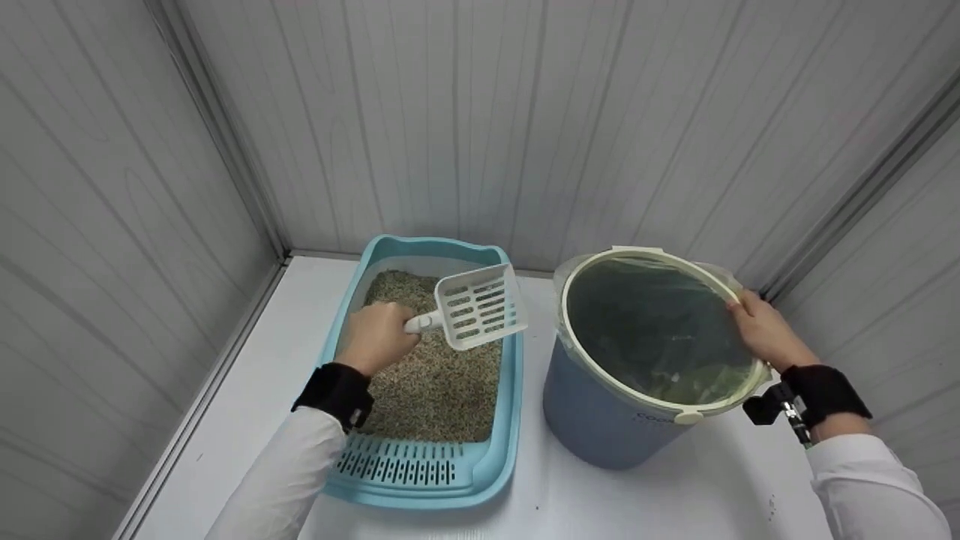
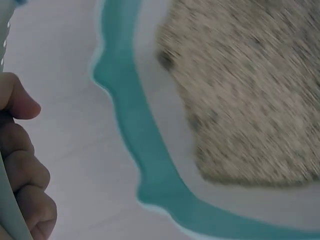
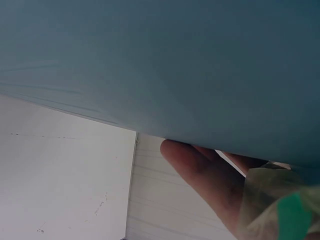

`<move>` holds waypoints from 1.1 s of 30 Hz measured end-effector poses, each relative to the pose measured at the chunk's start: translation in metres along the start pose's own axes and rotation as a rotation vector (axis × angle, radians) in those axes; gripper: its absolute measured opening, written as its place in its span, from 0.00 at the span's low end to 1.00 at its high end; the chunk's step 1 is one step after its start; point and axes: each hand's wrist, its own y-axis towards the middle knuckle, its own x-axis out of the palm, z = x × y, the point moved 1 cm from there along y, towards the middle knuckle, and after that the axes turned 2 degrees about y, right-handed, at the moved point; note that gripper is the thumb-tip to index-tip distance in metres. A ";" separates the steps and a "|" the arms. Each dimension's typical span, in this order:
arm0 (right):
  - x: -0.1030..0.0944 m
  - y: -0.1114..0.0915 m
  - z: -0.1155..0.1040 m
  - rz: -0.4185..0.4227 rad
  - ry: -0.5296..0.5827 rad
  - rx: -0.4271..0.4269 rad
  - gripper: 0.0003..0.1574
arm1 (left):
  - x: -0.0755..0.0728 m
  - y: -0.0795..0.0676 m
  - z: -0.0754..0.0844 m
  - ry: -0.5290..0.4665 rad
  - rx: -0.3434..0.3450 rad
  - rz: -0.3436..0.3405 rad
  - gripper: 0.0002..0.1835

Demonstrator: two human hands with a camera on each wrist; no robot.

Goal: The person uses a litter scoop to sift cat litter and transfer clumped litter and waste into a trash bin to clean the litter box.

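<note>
My left hand [image 1: 381, 337] grips the handle of a white slotted litter scoop [image 1: 480, 307], holding it above a blue litter box [image 1: 511, 412]. Brownish grains of litter [image 1: 435, 390] cover the box floor, and no clump shows on the scoop. In the left wrist view the curled fingers [image 2: 32, 170] wrap the handle, while the litter is blurred. On the right, my right hand [image 1: 769, 334] holds the rim of a blue trash bin [image 1: 600, 420], thumb over the top. Its fingers [image 3: 200, 170] reach under the rim against the outer wall. A translucent bag [image 1: 652, 322] lines the bin.
Box and bin stand side by side on a white table [image 1: 247, 420], a narrow gap between them. Grey panel walls [image 1: 480, 135] rise behind and at both sides. A perforated ledge [image 1: 405, 461] forms the box's near end.
</note>
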 end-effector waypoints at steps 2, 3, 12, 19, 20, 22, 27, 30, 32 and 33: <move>-0.001 0.000 0.000 0.003 -0.006 -0.001 0.28 | 0.006 -0.006 -0.015 0.057 0.008 -0.019 0.15; -0.001 0.000 0.001 0.004 -0.007 -0.002 0.28 | 0.009 -0.009 -0.021 0.084 0.013 -0.030 0.15; -0.001 -0.002 0.003 -0.002 0.011 0.022 0.30 | 0.034 -0.033 -0.052 0.341 0.133 -0.215 0.14; -0.001 -0.002 0.002 -0.004 -0.009 0.015 0.31 | 0.033 -0.045 -0.053 0.414 0.212 -0.283 0.25; -0.001 -0.002 0.001 -0.003 -0.013 0.013 0.31 | 0.031 -0.046 -0.052 0.414 0.215 -0.289 0.25; -0.001 -0.002 0.000 -0.003 -0.007 0.017 0.31 | 0.031 -0.047 -0.049 0.409 0.206 -0.298 0.24; 0.000 -0.002 -0.001 -0.007 0.019 0.024 0.31 | 0.042 -0.048 -0.041 0.445 0.212 -0.314 0.27; 0.000 -0.002 -0.002 -0.005 0.010 0.019 0.30 | 0.055 -0.049 -0.035 0.488 0.239 -0.337 0.28; 0.000 -0.003 -0.003 -0.002 0.000 0.017 0.30 | 0.062 -0.050 -0.031 0.499 0.240 -0.348 0.28; 0.000 -0.003 -0.003 0.000 -0.004 0.016 0.29 | 0.066 -0.050 -0.029 0.491 0.241 -0.349 0.28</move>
